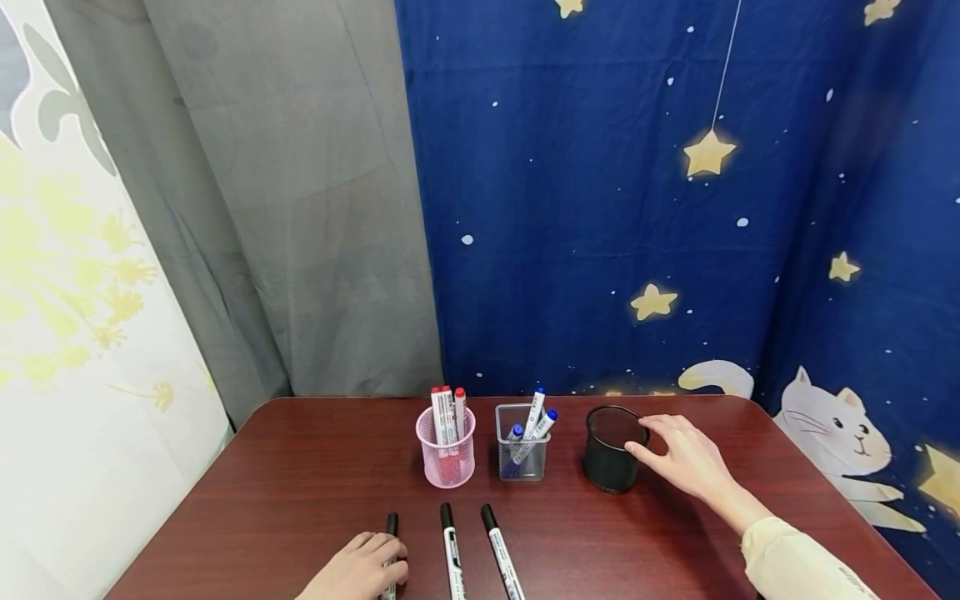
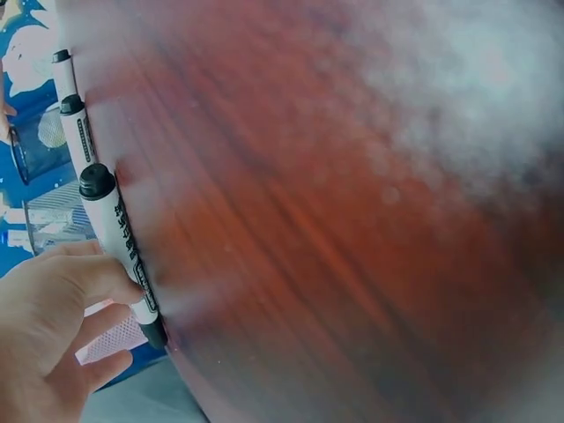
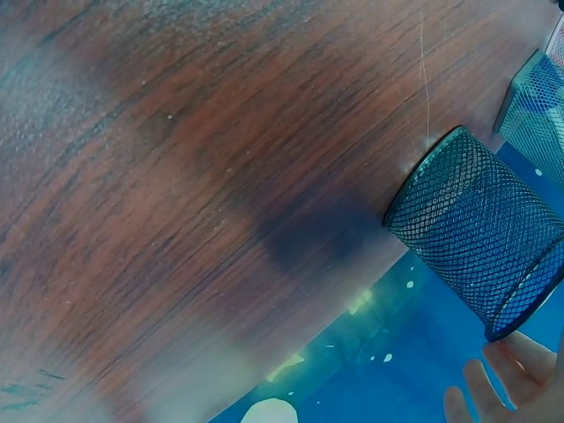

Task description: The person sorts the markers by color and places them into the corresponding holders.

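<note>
My left hand (image 1: 362, 568) is at the front of the table, thumb and fingers around a black-capped white marker (image 2: 119, 231). In the left wrist view the thumb lies across the marker's barrel. My right hand (image 1: 690, 458) is at the right side of a black mesh pen cup (image 1: 609, 467), its fingertips by the rim and the thumb near its side. The right wrist view has the fingers (image 3: 529, 357) rather straight beside the rim; whether they press on it I cannot tell. No marker shows inside this cup.
Two more black-capped markers (image 1: 453, 554) lie right of the left hand. A pink mesh cup (image 1: 427, 458) with red-capped markers and a clear square holder (image 1: 535, 471) with blue-capped markers stand in a row with the black cup. Curtains hang behind the table (image 1: 300, 475).
</note>
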Available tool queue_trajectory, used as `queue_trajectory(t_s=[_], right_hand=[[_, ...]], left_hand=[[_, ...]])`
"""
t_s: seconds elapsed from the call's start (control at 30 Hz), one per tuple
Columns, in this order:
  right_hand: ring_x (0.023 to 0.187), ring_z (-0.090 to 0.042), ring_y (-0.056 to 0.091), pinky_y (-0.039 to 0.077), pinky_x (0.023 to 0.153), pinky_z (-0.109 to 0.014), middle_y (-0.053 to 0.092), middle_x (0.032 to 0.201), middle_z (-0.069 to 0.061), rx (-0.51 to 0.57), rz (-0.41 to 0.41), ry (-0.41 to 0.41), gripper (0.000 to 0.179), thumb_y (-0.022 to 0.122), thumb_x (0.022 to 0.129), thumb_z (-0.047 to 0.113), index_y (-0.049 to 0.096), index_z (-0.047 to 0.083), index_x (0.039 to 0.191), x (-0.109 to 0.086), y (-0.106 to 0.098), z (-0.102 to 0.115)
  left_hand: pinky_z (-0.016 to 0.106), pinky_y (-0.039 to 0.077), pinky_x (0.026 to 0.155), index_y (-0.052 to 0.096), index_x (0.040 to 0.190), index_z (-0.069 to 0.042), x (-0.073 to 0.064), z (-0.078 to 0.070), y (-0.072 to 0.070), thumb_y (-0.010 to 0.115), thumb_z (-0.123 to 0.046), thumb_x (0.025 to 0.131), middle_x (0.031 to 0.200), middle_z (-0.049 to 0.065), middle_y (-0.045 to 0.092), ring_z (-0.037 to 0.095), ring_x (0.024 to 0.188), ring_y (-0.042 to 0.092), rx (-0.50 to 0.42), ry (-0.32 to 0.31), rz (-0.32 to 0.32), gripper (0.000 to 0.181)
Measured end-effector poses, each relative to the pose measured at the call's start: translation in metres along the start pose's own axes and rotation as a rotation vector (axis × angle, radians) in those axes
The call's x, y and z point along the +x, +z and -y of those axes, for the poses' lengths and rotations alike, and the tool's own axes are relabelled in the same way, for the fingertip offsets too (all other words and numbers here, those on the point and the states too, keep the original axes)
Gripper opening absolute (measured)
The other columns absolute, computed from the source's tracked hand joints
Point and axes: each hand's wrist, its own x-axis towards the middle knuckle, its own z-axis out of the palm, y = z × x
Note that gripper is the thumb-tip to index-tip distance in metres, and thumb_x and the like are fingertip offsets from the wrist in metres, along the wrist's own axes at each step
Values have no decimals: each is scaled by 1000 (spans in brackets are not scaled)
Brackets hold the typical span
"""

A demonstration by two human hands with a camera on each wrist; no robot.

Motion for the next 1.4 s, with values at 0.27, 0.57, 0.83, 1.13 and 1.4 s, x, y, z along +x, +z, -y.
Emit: queue_trajectory(t_s=[0.27,0.57,0.83,1.13,1.4], right_hand=[[97,-27,51,42,74,-46,59,103,-10,3,8,9,52,61,75,50,64,7,103,-1,0,-1],[97,-27,51,43,72,-47,60,102,-10,7,19,19,51,61,76,50,65,6,102,-1,-2,-2],[96,-26,51,43,72,-46,60,102,-9,9,27,22,50,62,76,49,65,6,101,-1,-5,0],[96,-27,51,43,72,-47,60,102,-10,15,36,26,50,61,76,49,65,5,101,-1,-5,1],[96,-26,51,44,71,-46,60,102,-9,11,38,31,51,61,76,50,64,6,102,0,-4,0]], left_hand=[[27,39,64,49,70,-26,0,1,-1,59,-47,75,83,-12,47,5,77,45,-8,-1,27,24],[25,38,61,51,74,-25,3,3,-3,66,-24,65,78,-13,45,5,74,46,3,8,-25,17],[24,40,60,53,78,-21,16,7,-17,60,-5,51,71,-13,48,6,66,49,5,40,-113,32],[21,40,65,58,94,-20,39,5,-37,69,-6,59,81,-13,50,3,69,49,-124,48,-127,40],[10,35,60,57,101,-20,69,-4,-50,67,-12,73,77,-16,46,-4,65,43,-339,-8,-154,31]])
